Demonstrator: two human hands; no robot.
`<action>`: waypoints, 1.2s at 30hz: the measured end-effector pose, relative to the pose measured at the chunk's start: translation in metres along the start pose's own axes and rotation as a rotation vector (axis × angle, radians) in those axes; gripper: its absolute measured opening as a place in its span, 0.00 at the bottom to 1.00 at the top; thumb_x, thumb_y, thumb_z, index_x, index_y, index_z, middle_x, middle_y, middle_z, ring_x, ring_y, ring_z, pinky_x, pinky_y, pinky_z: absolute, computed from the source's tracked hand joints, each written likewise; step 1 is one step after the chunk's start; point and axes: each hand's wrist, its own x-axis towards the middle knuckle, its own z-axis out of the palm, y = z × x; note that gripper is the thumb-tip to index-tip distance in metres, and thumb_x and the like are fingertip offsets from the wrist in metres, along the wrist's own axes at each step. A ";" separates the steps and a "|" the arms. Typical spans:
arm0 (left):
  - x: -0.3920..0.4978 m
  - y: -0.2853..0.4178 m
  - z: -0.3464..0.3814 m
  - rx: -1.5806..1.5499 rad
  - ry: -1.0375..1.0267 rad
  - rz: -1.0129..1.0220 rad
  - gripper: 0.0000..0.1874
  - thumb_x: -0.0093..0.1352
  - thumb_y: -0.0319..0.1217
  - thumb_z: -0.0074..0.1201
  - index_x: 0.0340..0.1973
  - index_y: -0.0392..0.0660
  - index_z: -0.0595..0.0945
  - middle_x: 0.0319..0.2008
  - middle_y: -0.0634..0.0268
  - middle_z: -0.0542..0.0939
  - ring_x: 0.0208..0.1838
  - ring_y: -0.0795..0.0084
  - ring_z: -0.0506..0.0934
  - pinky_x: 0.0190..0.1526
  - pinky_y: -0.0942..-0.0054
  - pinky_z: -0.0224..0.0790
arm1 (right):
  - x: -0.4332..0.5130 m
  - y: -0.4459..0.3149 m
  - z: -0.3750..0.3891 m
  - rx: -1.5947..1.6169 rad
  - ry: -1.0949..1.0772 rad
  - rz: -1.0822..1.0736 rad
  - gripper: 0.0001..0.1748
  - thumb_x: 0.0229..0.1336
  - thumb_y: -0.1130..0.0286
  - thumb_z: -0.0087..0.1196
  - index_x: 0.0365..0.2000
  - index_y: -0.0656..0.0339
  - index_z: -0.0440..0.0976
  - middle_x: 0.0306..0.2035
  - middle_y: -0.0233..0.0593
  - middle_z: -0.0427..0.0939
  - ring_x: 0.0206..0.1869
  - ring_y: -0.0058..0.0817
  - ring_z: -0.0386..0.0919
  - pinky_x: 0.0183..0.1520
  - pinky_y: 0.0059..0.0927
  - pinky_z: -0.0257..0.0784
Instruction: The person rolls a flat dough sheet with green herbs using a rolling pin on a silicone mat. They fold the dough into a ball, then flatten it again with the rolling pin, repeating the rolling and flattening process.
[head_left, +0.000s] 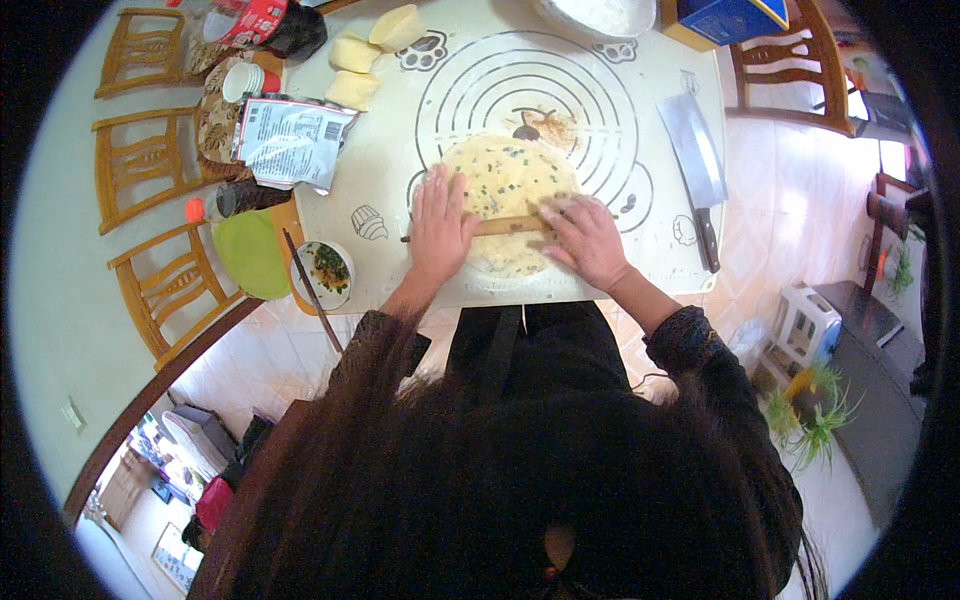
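A thin round of dough (517, 176) flecked with chopped green bits lies on a printed pastry mat (390, 165). Across its near part runs a slim wooden rolling pin (510, 225). My left hand (441, 225) lies over the pin's left end, palm down with fingers stretched forward; the pin's dark tip shows just beyond it. Over the right end is my right hand (585, 236), fingers bent and slightly blurred, hiding that end of the pin. Brown smears (551, 124) mark the mat beyond the dough.
A cleaver (694, 157) lies at the right edge. At left are a bowl of chopped greens (328, 274) with chopsticks (304, 274) across it, a foil packet (296, 142) and several dough pieces (354, 90). A white bowl (600, 15) and blue box (724, 22) stand at the back.
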 end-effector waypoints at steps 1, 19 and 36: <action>0.005 0.000 0.000 0.016 0.027 -0.008 0.39 0.69 0.38 0.58 0.71 0.37 0.62 0.75 0.41 0.56 0.78 0.43 0.52 0.77 0.46 0.40 | -0.002 -0.002 0.001 0.066 0.010 -0.056 0.32 0.56 0.60 0.64 0.61 0.52 0.71 0.56 0.41 0.72 0.60 0.41 0.69 0.61 0.45 0.64; 0.142 -0.029 0.002 0.150 0.186 -0.024 0.36 0.73 0.43 0.52 0.71 0.37 0.63 0.76 0.38 0.54 0.79 0.42 0.52 0.77 0.47 0.40 | 0.099 0.082 -0.006 -0.360 0.015 0.485 0.41 0.71 0.38 0.36 0.74 0.49 0.52 0.78 0.45 0.48 0.80 0.46 0.42 0.80 0.54 0.34; 0.133 -0.045 0.006 0.079 0.143 -0.020 0.37 0.73 0.43 0.52 0.72 0.37 0.61 0.77 0.38 0.52 0.79 0.41 0.50 0.77 0.45 0.38 | 0.086 0.099 0.032 -0.360 0.141 0.324 0.44 0.69 0.36 0.36 0.72 0.57 0.54 0.76 0.52 0.50 0.79 0.48 0.44 0.79 0.54 0.36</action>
